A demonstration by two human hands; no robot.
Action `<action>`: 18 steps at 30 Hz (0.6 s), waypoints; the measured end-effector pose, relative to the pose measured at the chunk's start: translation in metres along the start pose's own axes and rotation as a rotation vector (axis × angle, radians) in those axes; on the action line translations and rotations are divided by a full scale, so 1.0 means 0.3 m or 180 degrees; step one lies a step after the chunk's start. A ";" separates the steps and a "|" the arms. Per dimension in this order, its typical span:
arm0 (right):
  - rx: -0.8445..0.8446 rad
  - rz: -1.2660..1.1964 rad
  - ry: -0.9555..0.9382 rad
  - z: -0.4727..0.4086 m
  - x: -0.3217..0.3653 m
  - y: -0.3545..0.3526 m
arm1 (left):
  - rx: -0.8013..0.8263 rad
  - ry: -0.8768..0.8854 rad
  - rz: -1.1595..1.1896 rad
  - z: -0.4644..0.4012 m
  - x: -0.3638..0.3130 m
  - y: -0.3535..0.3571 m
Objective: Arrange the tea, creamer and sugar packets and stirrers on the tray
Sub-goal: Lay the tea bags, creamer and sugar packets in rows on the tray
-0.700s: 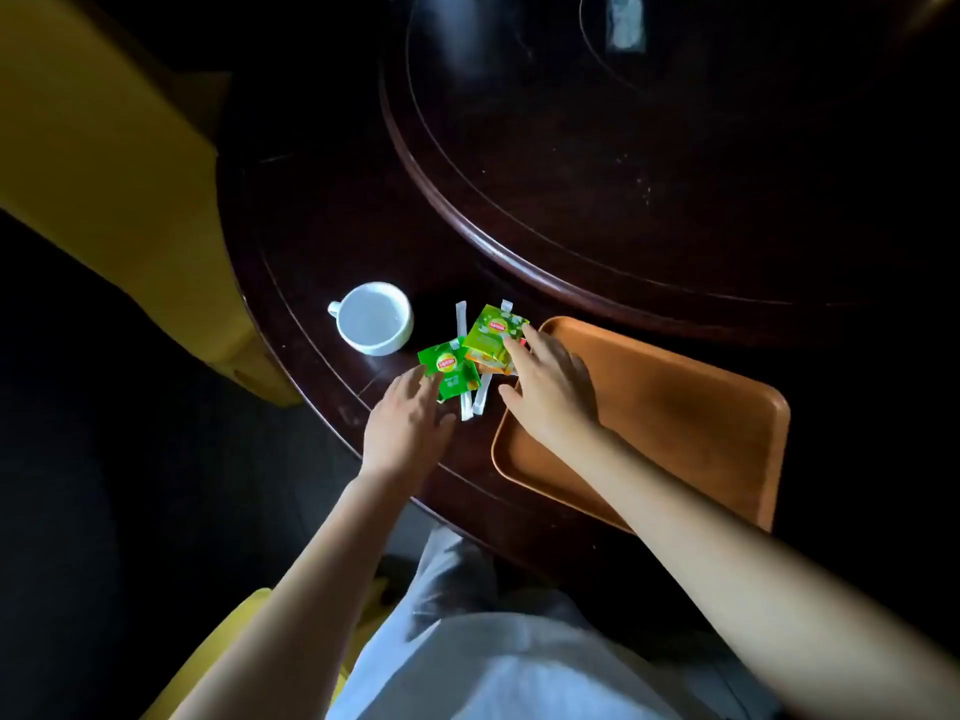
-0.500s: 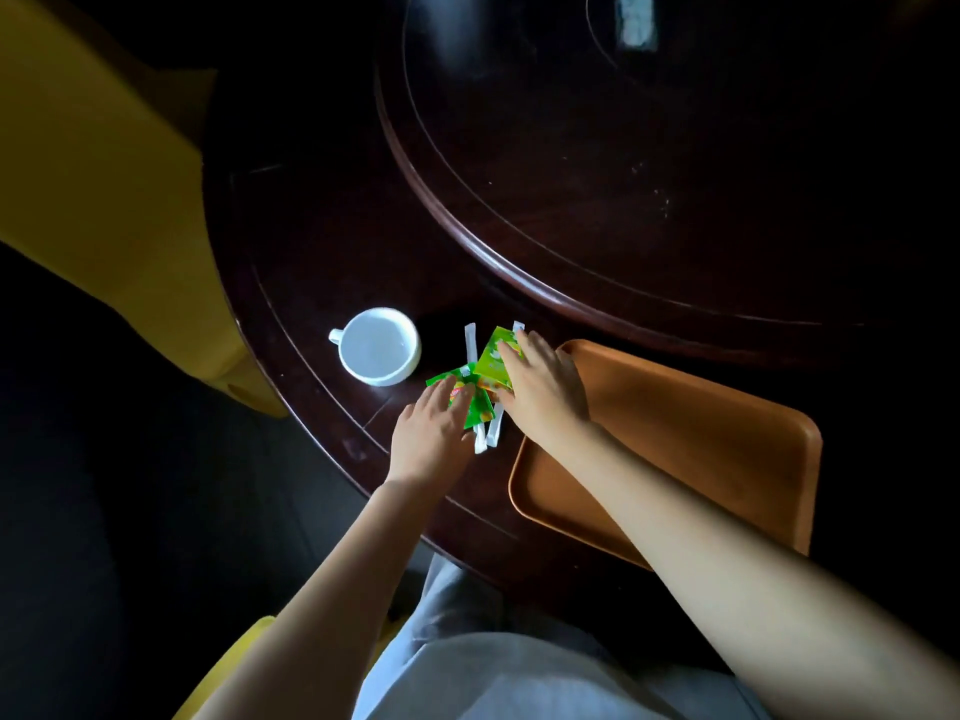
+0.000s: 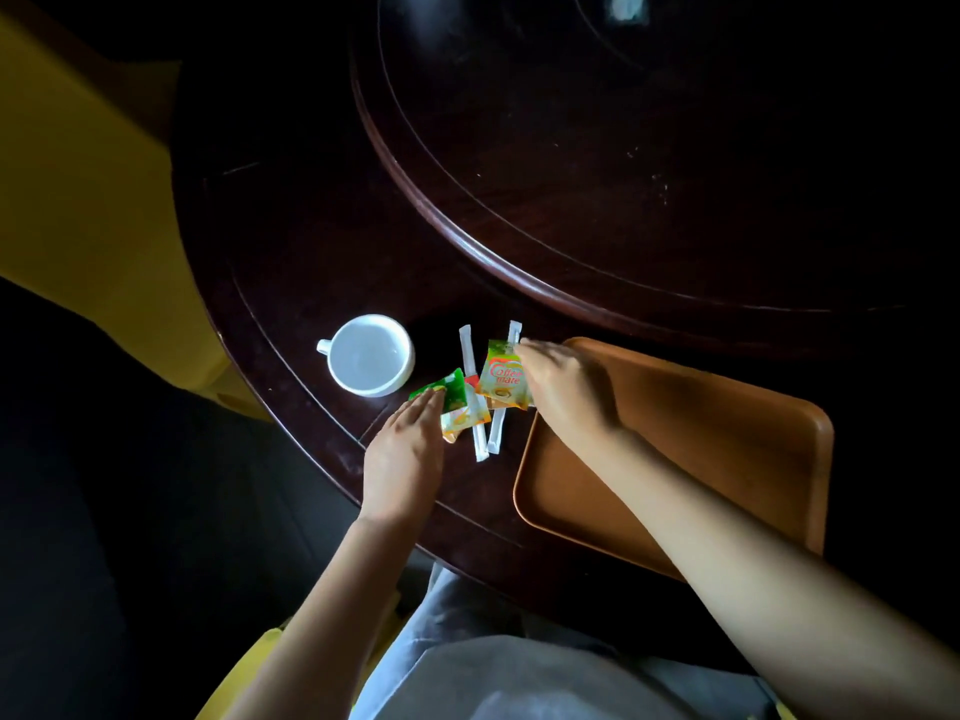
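An orange-brown tray (image 3: 727, 449) lies on the dark table, with nothing on the part I can see. Left of it sits a small pile of packets. My right hand (image 3: 566, 392) grips a Coffee-mate creamer packet (image 3: 501, 376) by its right edge. My left hand (image 3: 405, 449) has its fingertips on a green tea packet (image 3: 451, 389), under which lies a yellow-orange packet (image 3: 467, 415). Two white wrapped stirrers (image 3: 470, 387) (image 3: 500, 433) lie lengthwise under the packets.
A white cup (image 3: 371, 358) stands just left of the pile. A raised round turntable (image 3: 623, 174) fills the table's far side. A yellow chair (image 3: 88, 200) stands at the left, and the table's curved edge runs below my left hand.
The packets have been spread apart. The right hand has pulled the creamer packet free and turned its printed face into view, and the left hand has slid the green packet leftward.
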State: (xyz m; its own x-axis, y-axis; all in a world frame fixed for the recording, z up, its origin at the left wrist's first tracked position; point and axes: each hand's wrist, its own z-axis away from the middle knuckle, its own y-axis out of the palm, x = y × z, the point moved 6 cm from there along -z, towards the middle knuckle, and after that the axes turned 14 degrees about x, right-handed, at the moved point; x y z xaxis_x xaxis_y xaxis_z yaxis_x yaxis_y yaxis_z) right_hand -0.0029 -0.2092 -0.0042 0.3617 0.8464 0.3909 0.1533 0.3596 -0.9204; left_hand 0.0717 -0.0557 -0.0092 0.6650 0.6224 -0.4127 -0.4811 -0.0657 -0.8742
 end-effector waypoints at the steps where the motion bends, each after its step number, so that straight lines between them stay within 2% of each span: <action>1: -0.0249 -0.0092 0.0037 0.027 -0.015 -0.037 | -0.0122 0.0030 0.0049 0.010 -0.009 -0.012; 4: -0.0857 -0.0372 0.0212 0.152 -0.096 -0.121 | -0.0274 0.0396 0.0038 0.025 -0.091 -0.013; 6: -0.0938 -0.0258 0.0399 0.261 -0.158 -0.143 | -0.0139 0.0802 -0.0045 0.014 -0.177 0.026; 10: -0.0715 0.0105 0.0679 0.446 -0.228 -0.105 | 0.0280 0.1432 -0.0372 -0.034 -0.324 0.154; 16: -0.0338 0.0080 0.0964 0.534 -0.232 0.010 | 0.0623 0.1690 -0.0668 -0.061 -0.399 0.274; 18: -0.0067 0.0022 0.1141 0.544 -0.232 0.046 | 0.0753 0.1664 -0.0693 -0.052 -0.382 0.291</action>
State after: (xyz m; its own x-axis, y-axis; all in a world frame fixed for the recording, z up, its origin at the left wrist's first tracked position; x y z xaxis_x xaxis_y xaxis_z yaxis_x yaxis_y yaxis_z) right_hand -0.1760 -0.1992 -0.0440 0.6618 0.6559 0.3631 0.1672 0.3430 -0.9243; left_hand -0.0376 -0.1448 -0.0420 0.9257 0.1332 -0.3541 -0.3765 0.2323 -0.8968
